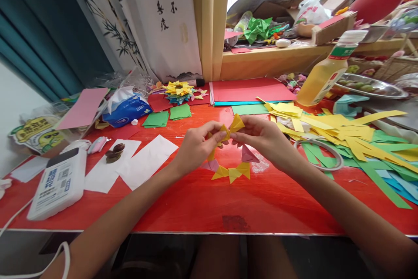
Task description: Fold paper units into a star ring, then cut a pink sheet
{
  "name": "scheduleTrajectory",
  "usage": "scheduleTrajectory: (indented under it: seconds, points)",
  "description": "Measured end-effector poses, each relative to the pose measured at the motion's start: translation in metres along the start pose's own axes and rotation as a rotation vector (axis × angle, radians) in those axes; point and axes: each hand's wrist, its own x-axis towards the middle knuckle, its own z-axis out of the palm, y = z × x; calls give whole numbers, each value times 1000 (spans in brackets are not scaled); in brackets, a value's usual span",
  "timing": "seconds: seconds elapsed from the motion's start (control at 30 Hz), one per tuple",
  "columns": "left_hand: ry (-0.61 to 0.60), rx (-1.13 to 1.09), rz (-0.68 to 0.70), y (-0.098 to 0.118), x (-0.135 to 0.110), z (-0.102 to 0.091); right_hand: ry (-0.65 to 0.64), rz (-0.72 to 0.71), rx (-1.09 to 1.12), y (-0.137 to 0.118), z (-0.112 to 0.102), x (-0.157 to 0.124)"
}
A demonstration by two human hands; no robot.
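The fingers [217,139] hide part of the folded-paper ring [234,175]. The top edge cuts off the hanging scroll [173,50]; the left edge crops the white cable [67,256]. Small print [54,179] on the white box [76,174] is too blurred to read.

The bottle [321,72] of yellow liquid serves as reference. Metal dish [393,92]: right of the bottle. Plastic bag [311,11]: behind it. Tissue pack [126,110]: well left of it. Hanging scroll [173,48]: left, behind it.

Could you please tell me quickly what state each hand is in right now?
Left hand: closed in a pinch, holding the yellow-and-pink folded-paper chain.
Right hand: closed in a pinch, holding yellow folded paper beside the left fingertips.
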Motion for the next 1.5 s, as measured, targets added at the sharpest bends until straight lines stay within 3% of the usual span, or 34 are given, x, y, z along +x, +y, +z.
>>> scheduleTrajectory:
  seconds: [0.2, 0.4, 0.63, 0.97, 1.2, 1.5]
  points:
    - [13, -30, 19, 2, -1, -1, 121, 39, -159, -6, 2, -5]
    - [47, -53, 35, 5, -3, 0, 217, -155, -339, -13, 4, -8]
    - [85, -125, 40, 7, -5, 2, 275, -286, -575, -13, 7, -10]
    - [83, -138, 62, 8, -6, 2, 309, -409, -609, -11, 7, -10]
    - [105, -106, 73, 7, -7, 3, 411, -569, -788, -10, 12, -12]
    - [114, -97, 133, 4, -10, 5, 322, -673, -772, -9, 7, -13]
